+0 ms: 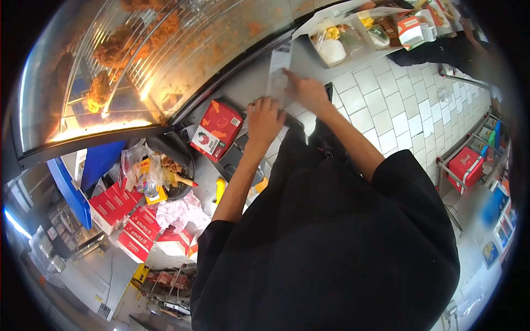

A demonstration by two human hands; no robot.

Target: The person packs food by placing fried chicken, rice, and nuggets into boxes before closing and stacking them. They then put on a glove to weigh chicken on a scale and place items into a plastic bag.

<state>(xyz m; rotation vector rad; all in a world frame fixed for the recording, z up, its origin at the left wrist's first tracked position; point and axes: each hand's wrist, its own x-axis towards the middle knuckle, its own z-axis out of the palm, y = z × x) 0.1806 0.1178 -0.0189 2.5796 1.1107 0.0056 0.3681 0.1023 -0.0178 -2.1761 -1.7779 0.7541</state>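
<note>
A long white paper slip, like a receipt, lies along the steel counter in front of me. My right hand is over the slip with its index finger stretched out onto the printed part, the other fingers bent. At the slip's lower end, my left hand has its fingers bent and seems to pinch the paper near its edge; the exact contact is hard to see. Just left of that hand sits a red printed box, closed, on the counter.
A lit glass cabinet with fried chicken stands at the upper left. Packed meals in open boxes line the counter's far right. Red-and-white boxes and a black pan are lower left. Another person's dark sleeve shows upper right.
</note>
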